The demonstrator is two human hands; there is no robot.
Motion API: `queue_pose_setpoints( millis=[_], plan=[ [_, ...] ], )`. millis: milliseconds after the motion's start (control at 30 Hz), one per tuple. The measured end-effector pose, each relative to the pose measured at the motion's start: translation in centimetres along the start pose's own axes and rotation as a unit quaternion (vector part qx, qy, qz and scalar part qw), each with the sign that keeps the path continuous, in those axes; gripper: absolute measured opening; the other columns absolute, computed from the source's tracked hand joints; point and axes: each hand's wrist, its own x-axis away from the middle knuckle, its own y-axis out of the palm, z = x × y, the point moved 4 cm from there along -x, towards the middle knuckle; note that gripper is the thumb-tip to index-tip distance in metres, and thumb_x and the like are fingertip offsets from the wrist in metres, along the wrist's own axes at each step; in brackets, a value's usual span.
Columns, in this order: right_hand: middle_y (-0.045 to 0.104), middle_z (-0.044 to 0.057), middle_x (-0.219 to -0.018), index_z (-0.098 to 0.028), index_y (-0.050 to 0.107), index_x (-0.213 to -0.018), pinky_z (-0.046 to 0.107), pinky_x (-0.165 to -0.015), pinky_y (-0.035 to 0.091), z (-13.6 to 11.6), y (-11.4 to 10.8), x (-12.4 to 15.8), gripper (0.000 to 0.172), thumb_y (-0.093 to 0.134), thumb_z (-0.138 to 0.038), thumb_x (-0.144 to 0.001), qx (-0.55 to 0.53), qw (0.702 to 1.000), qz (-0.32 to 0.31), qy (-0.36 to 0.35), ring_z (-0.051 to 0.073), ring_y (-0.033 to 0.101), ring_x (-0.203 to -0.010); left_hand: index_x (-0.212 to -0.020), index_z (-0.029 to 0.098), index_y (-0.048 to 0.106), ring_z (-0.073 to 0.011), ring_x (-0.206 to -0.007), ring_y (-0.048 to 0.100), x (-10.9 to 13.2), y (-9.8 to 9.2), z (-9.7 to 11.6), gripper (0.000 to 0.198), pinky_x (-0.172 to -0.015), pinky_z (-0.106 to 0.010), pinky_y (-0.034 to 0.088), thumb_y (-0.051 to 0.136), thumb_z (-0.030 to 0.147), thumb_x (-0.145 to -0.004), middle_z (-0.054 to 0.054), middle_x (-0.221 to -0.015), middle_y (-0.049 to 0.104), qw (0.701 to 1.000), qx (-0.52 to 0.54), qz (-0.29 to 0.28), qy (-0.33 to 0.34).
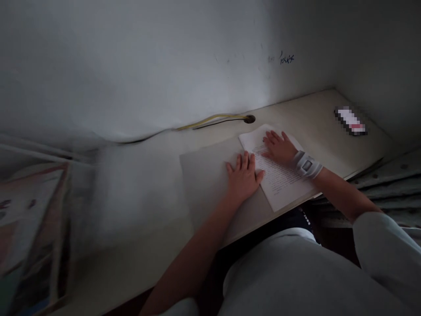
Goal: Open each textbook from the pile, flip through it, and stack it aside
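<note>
Printed sheets of paper (pixel 279 182), covered in lines of small text, lie on the desk in front of me. My right hand (pixel 279 147) rests flat on their upper part, its fingers stretched out, and a pale band with a dark square face circles that wrist. At the sheets' left edge, my left hand (pixel 244 175) lies with fingers spread, mostly on a grey flat sheet (pixel 204 175) that sits beside and partly under the paper. Its thumb reaches the paper's edge. Neither hand grips anything.
A phone-like object (pixel 351 120), pixelated, lies on the desk (pixel 312 109) at the far right. Yellow and black cables (pixel 213 118) run into a round hole (pixel 249 119) near the wall. Blurred printed material (pixel 29 219) stands at the left. The wall bears blue scribbles.
</note>
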Motion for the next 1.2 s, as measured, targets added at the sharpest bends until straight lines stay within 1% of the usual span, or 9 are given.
queue_pose_setpoints(
  millis=[433, 567, 633, 733, 833, 900, 967, 1100, 1200],
  plan=[
    [0.034, 0.025, -0.148, -0.003, 0.038, -0.141, 0.06, -0.111, 0.018, 1.5, 0.2, -0.8, 0.067, 0.034, -0.052, -0.095, 0.002, 0.999, 0.003, 0.045, 0.034, 0.031, -0.138, -0.145, 0.012, 0.031, -0.0331, -0.141, 0.026, 0.3, -0.5, 0.2, 0.062, -0.111, -0.06, 0.019, 0.027, 0.048, -0.094, -0.016, -0.153, 0.03, 0.998, 0.063, 0.017, 0.01],
    [0.034, 0.026, -0.148, -0.006, 0.04, -0.14, 0.063, -0.109, 0.02, -0.9, -0.8, -0.3, 0.068, 0.037, -0.055, -0.094, 0.013, 0.999, 0.039, 0.02, 0.037, 0.029, -0.138, -0.141, 0.014, 0.037, -0.0242, -0.143, 0.025, 1.4, -1.8, -4.3, 0.053, -0.114, -0.046, 0.026, 0.034, 0.037, -0.093, -0.015, -0.153, 0.031, 0.972, 0.215, 0.071, -0.054],
    [0.031, 0.023, -0.15, -0.01, 0.04, -0.142, 0.061, -0.108, 0.024, -3.7, -0.9, 0.8, 0.07, 0.039, -0.059, -0.091, 0.0, 0.997, 0.06, -0.054, 0.037, 0.028, -0.139, -0.139, 0.016, 0.039, -0.0221, -0.142, 0.028, 3.1, -2.7, -8.7, 0.052, -0.114, -0.043, 0.028, 0.039, 0.033, -0.09, -0.014, -0.152, 0.033, 0.928, 0.308, 0.137, -0.156],
    [0.028, 0.02, -0.152, -0.018, 0.039, -0.143, 0.06, -0.106, 0.028, -7.7, -0.1, 2.9, 0.072, 0.042, -0.064, -0.087, -0.03, 0.982, 0.047, -0.183, 0.036, 0.027, -0.14, -0.132, 0.017, 0.045, -0.0234, -0.133, 0.042, 6.9, -3.2, -14.9, 0.048, -0.108, -0.042, 0.037, 0.044, 0.03, -0.085, -0.015, -0.145, 0.043, 0.801, 0.46, 0.213, -0.318],
    [0.03, 0.022, -0.151, -0.017, 0.043, -0.141, 0.062, -0.105, 0.028, -9.2, 1.3, 4.1, 0.071, 0.048, -0.062, -0.086, -0.036, 0.975, 0.026, -0.219, 0.039, 0.027, -0.139, -0.112, 0.016, 0.056, -0.023, -0.111, 0.061, 9.5, -3.2, -17.6, 0.035, -0.092, -0.039, 0.05, 0.054, 0.028, -0.078, -0.015, -0.125, 0.06, 0.691, 0.588, 0.194, -0.374],
    [0.034, 0.023, -0.149, -0.014, 0.046, -0.138, 0.06, -0.107, 0.027, -9.1, 2.1, 4.1, 0.067, 0.049, -0.057, -0.087, -0.034, 0.976, 0.021, -0.214, 0.039, 0.028, -0.139, -0.096, 0.016, 0.06, -0.019, -0.09, 0.067, 10.0, -3.4, -17.8, 0.026, -0.079, -0.033, 0.053, 0.062, 0.028, -0.072, -0.012, -0.105, 0.066, 0.673, 0.627, 0.154, -0.361],
    [0.037, 0.023, -0.147, -0.012, 0.047, -0.138, 0.058, -0.108, 0.027, -8.8, 2.7, 4.0, 0.062, 0.046, -0.052, -0.09, -0.034, 0.978, 0.026, -0.206, 0.037, 0.028, -0.139, -0.086, 0.017, 0.062, -0.0148, -0.072, 0.065, 9.9, -3.7, -17.8, 0.023, -0.067, -0.028, 0.051, 0.066, 0.029, -0.067, -0.007, -0.089, 0.067, 0.701, 0.614, 0.111, -0.345],
    [0.039, 0.021, -0.146, -0.01, 0.046, -0.137, 0.053, -0.11, 0.027, -8.6, 3.0, 4.1, 0.051, 0.039, -0.039, -0.095, -0.04, 0.98, 0.047, -0.19, 0.033, 0.029, -0.139, -0.066, 0.018, 0.063, -0.0136, -0.05, 0.052, 8.9, -3.9, -17.4, 0.015, -0.055, -0.027, 0.041, 0.061, 0.032, -0.07, 0.0, -0.056, 0.057, 0.863, 0.415, 0.008, -0.288],
    [0.035, 0.022, -0.148, -0.008, 0.046, -0.137, 0.05, -0.111, 0.027, -8.6, 3.0, 4.4, 0.047, 0.036, -0.027, -0.095, -0.053, 0.984, 0.053, -0.16, 0.03, 0.027, -0.141, -0.061, 0.02, 0.061, -0.0183, -0.058, 0.056, 8.6, -3.7, -17.5, 0.02, -0.063, -0.03, 0.042, 0.051, 0.029, -0.077, -0.002, -0.053, 0.058, 0.93, 0.243, 0.014, -0.275]
  ],
)
